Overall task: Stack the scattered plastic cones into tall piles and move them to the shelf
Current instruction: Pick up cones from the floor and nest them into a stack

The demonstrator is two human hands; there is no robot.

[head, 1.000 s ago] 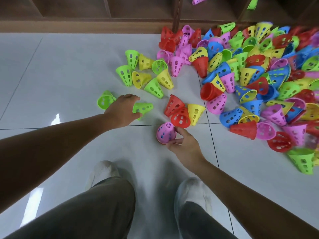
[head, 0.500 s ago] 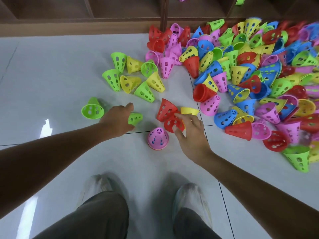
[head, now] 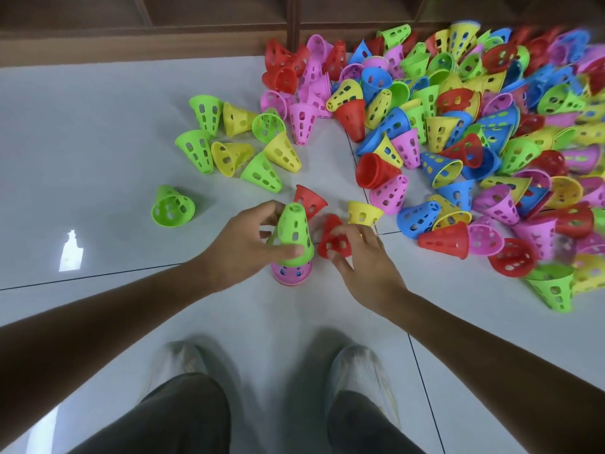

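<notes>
Fingers and thumb of the left hand curl round a green cone, holding it upright, narrow end up, directly over a pink cone that stands on the floor; whether the green rim is seated on the pink one I cannot tell. Fingertips of the right hand pinch a red cone, tilted, just right of the green cone.

Largest of all is the pale tiled floor, which lies bare to the left of the pink cone and toward the person's two shoes. A brown wooden shelf base borders the floor along its far edge. Right of the pink cone and beyond it, a dense heap of scattered cones in red, blue, yellow, pink and green reaches up to that shelf base. Beyond the pink cone and a little left sits a smaller cluster of green and yellow cones. Closer in, a second red cone lies just behind the green cone, a yellow cone just behind the right hand, and a lone green cone on its side well to the left.
</notes>
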